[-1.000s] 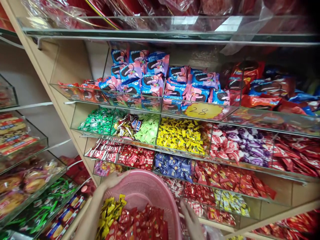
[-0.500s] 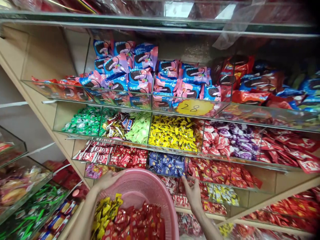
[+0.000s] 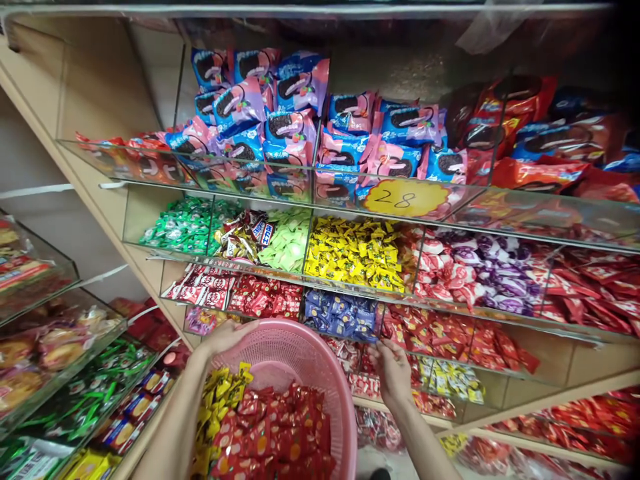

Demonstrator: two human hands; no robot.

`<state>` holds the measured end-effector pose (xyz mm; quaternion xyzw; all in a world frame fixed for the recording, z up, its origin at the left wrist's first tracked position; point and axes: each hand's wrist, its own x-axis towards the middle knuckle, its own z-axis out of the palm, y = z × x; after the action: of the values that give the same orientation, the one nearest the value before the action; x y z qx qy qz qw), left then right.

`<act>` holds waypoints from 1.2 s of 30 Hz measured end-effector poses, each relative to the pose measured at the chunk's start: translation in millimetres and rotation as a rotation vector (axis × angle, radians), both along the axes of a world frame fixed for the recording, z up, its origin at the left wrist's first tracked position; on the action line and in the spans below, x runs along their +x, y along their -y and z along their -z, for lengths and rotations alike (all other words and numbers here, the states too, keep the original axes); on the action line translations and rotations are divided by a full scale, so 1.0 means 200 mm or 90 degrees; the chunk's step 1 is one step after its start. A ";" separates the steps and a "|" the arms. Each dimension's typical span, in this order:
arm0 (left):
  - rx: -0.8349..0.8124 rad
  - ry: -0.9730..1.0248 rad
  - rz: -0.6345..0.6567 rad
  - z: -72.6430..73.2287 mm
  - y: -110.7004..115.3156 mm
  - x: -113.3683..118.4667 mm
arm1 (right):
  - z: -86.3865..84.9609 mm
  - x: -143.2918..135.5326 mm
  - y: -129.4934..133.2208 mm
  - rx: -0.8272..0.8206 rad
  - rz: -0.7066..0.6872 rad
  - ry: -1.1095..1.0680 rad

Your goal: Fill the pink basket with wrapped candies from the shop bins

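Note:
My left hand [image 3: 229,339] is closed over the left rim of a pink plastic basket [image 3: 334,373]. Inside the basket, yellow-wrapped candies [image 3: 220,400] lie on the left and a larger heap of red-wrapped candies [image 3: 275,430] fills the rest. My right hand [image 3: 394,370] is off the basket, to its right, just below the shelf front that holds blue-wrapped candies [image 3: 343,315] and red-and-orange packets [image 3: 430,333]. Its fingers are loosely curled and somewhat apart, with nothing visible in them. Whether the fingertips touch the shelf edge, I cannot tell.
Slanted shelves with glass fronts rise ahead, divided into bins. Yellow candies [image 3: 355,257], green candies [image 3: 177,223] and purple candies [image 3: 505,270] fill the middle row. Cookie packs [image 3: 240,107] stand above, behind a "28" price tag [image 3: 405,198]. Another shelf [image 3: 75,373] runs along the left.
The view has shifted, so the shelves appear higher and further right. My right hand has moved slightly right in the picture and its fingers have curled more. My left hand keeps its hold on the basket.

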<state>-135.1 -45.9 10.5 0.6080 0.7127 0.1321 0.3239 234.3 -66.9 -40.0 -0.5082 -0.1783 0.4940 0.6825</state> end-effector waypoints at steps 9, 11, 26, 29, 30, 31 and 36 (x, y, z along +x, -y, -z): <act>0.022 0.016 -0.004 0.04 -0.01 -0.03 | -0.19 0.02 0.18 0.231 -0.100 0.473; 0.029 0.024 -0.002 0.04 0.00 -0.03 | -0.22 0.02 0.19 0.247 -0.125 0.490; 0.017 -0.039 -0.008 0.01 0.03 0.09 | -0.32 -0.20 0.21 0.148 -0.338 0.204; 0.022 -0.034 -0.003 0.00 0.03 0.13 | -0.23 -0.39 0.16 0.150 -0.481 0.175; 0.023 -0.030 0.001 0.00 0.03 0.13 | -0.19 -0.47 0.14 0.145 -0.525 0.169; 0.024 -0.034 -0.004 0.00 0.03 0.14 | -0.15 -0.54 0.12 0.137 -0.564 0.168; 0.014 -0.037 -0.013 0.00 0.04 0.16 | 0.07 -0.77 0.03 0.092 -0.595 0.202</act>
<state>-103.3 -53.0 11.3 0.6077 0.7265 0.1253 0.2952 80.1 -73.4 -54.6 -0.3941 -0.5228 0.6500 0.3860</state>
